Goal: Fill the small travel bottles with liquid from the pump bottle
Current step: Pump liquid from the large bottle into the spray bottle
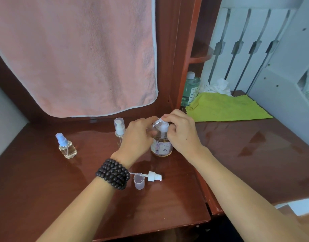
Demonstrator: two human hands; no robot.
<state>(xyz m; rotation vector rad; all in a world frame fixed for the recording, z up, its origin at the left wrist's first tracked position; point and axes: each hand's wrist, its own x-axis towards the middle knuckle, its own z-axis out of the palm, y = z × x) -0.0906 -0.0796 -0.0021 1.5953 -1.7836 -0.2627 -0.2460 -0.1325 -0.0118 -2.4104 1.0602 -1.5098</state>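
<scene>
The clear pump bottle (161, 145) with amber liquid stands on the wooden desk (237, 145). My left hand (138, 135) holds a small clear travel bottle (156, 124) tilted, its threaded neck up against the white pump head (163, 127). My right hand (180, 131) rests on the pump head with fingers curled over it. A filled small spray bottle (66, 145) stands at the left. Another small pump bottle (119, 130) stands behind my left hand. A loose white pump top (152, 177) and a clear cap (138, 181) lie near my left wrist.
A pink towel (77, 55) hangs at the back. A green cloth (227, 108) lies at the right, with a green-tinted bottle (191, 88) and white wadding (218, 87) behind it. The desk's front edge runs near my forearms. White slatted furniture (254, 41) stands at right.
</scene>
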